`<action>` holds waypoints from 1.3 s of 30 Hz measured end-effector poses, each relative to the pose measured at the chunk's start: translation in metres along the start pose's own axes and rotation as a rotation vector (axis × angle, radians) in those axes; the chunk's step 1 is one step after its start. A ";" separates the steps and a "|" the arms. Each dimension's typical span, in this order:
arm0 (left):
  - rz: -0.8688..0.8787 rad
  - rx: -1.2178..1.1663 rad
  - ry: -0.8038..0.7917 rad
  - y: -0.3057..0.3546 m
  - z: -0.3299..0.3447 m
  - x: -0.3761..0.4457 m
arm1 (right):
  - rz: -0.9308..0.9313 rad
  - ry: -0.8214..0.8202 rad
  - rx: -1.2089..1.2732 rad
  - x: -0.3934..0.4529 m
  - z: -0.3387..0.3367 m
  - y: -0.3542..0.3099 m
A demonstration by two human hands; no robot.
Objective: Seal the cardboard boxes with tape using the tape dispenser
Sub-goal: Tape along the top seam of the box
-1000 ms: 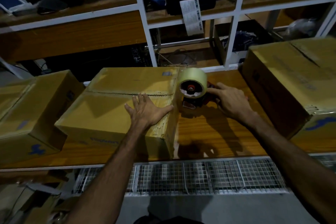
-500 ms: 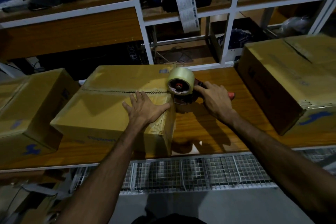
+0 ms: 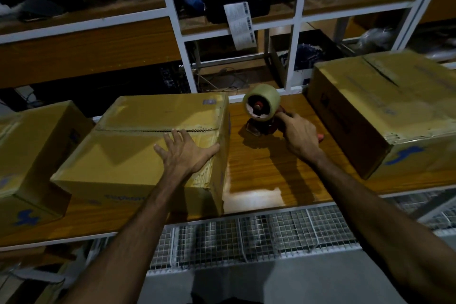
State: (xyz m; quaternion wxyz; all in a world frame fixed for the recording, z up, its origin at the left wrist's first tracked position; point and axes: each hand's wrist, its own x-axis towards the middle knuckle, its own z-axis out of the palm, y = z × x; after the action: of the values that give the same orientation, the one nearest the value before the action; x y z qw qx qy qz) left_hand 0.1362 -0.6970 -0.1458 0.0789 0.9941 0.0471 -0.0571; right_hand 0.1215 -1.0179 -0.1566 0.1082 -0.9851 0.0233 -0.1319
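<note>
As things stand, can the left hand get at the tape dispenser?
Probably yes: the left hand lies flat on the middle box, bare table separates it from the tape dispenser, though the right hand covers the handle.

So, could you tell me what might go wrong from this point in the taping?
1. The tape dispenser stands on the table beside the middle box, so its tape could fold onto itself before reaching the seam.
2. Only the left hand presses the flaps; the seam could gap.
3. The right hand grips close to the dispenser's front, near where a blade may be.
</note>
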 end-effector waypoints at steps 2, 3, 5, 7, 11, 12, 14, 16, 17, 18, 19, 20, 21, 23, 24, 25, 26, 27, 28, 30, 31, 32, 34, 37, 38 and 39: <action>0.046 0.005 0.016 0.002 0.001 -0.001 | 0.033 -0.025 0.042 0.003 0.003 0.002; 0.075 0.010 0.022 0.004 0.001 -0.001 | 0.047 -0.042 0.062 0.006 0.004 0.004; 0.142 0.031 0.031 0.007 0.001 -0.002 | 0.070 -0.090 0.107 0.010 0.009 0.008; 0.229 0.069 0.044 0.012 0.000 -0.003 | 0.134 -0.160 0.167 0.011 0.016 0.010; 0.388 0.152 0.059 0.024 -0.003 -0.007 | 0.238 -0.290 0.386 0.010 0.040 0.012; 0.404 0.166 0.057 0.026 -0.005 -0.007 | 0.238 -0.316 0.438 0.010 0.048 0.014; 0.421 0.203 0.048 0.027 -0.008 -0.007 | 0.230 -0.340 0.489 0.007 0.062 0.014; 0.430 0.246 0.023 0.029 -0.010 -0.006 | 0.249 -0.336 0.532 0.005 0.071 0.012; 0.433 0.270 0.012 0.031 -0.012 -0.005 | 0.268 -0.333 0.570 0.005 0.075 0.011; 0.435 0.293 0.005 0.032 -0.012 -0.005 | 0.279 -0.330 0.601 0.005 0.078 0.009; 0.437 0.317 0.000 0.033 -0.013 -0.004 | 0.296 -0.330 0.617 0.006 0.081 0.010; 0.436 0.340 -0.006 0.034 -0.014 -0.004 | 0.309 -0.328 0.621 0.007 0.085 0.010; 0.432 0.363 -0.016 0.036 -0.016 -0.004 | 0.326 -0.328 0.624 0.008 0.087 0.011; 0.418 0.414 -0.051 0.042 -0.019 -0.005 | 0.345 -0.330 0.637 0.009 0.090 0.013; 0.411 0.445 -0.067 0.046 -0.021 -0.006 | 0.344 -0.327 0.634 0.009 0.091 0.014; 0.403 0.477 -0.078 0.051 -0.022 -0.007 | 0.340 -0.322 0.616 0.009 0.090 0.013; 0.395 0.508 -0.083 0.055 -0.023 -0.009 | 0.335 -0.314 0.599 0.009 0.091 0.013; 0.388 0.534 -0.083 0.059 -0.024 -0.010 | 0.342 -0.313 0.580 0.008 0.091 0.012; 0.383 0.557 -0.080 0.062 -0.024 -0.012 | 0.350 -0.309 0.560 0.007 0.092 0.011; 0.377 0.602 -0.083 0.067 -0.024 -0.015 | 0.362 -0.286 0.495 0.004 0.095 0.009; 0.373 0.621 -0.087 0.068 -0.023 -0.016 | 0.367 -0.266 0.450 0.002 0.095 0.008; 0.366 0.631 -0.090 0.070 -0.022 -0.017 | 0.367 -0.242 0.407 0.000 0.095 0.006; 0.353 0.650 -0.090 0.071 -0.015 -0.016 | 0.368 -0.216 0.355 -0.003 0.094 0.002; 0.343 0.676 -0.080 0.072 -0.008 -0.017 | 0.378 -0.203 0.341 -0.008 0.092 -0.002; 0.339 0.671 -0.082 0.073 -0.006 -0.019 | 0.373 -0.195 0.326 -0.011 0.091 -0.004; 0.337 0.664 -0.085 0.074 -0.006 -0.021 | 0.366 -0.178 0.302 -0.014 0.088 -0.006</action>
State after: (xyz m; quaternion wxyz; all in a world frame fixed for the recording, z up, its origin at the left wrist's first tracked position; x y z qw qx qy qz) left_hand 0.1237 -0.7710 -0.1265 -0.2376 0.9562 -0.1414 -0.0965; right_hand 0.1310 -0.9927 -0.2415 0.2780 -0.9448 0.1715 -0.0248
